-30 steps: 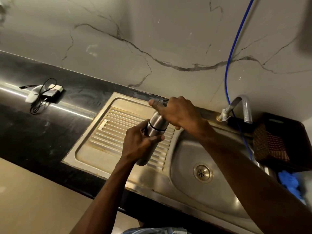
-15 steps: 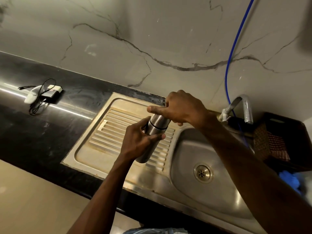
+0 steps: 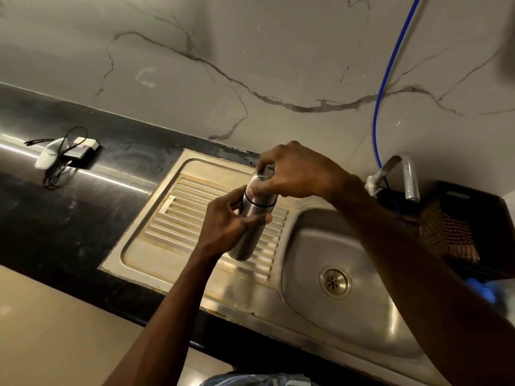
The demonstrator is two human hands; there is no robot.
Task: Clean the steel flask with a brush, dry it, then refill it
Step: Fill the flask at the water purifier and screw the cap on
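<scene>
Nearest the camera, both forearms reach up from the bottom edge over the steel sink (image 3: 362,330), drain in the basin to the rt. L hand (image 3: 228,224) wraps round the middle of the steel flask (image 3: 248,232), fingers curled on its body; flask is tilted, base down toward the ribbed drainboard (image 3: 178,213), held just above it. R hand (image 3: 295,174) sits over the flask's top w/ fingers & thumb pinching the cap (image 3: 260,188), above a dark ring. Further back: black counter (image 3: 55,218) w/ a small device & tangled cable (image 3: 64,157) at left, tap (image 3: 404,174) at rt w/ a blue hose (image 3: 390,65) running up the marble wall
</scene>
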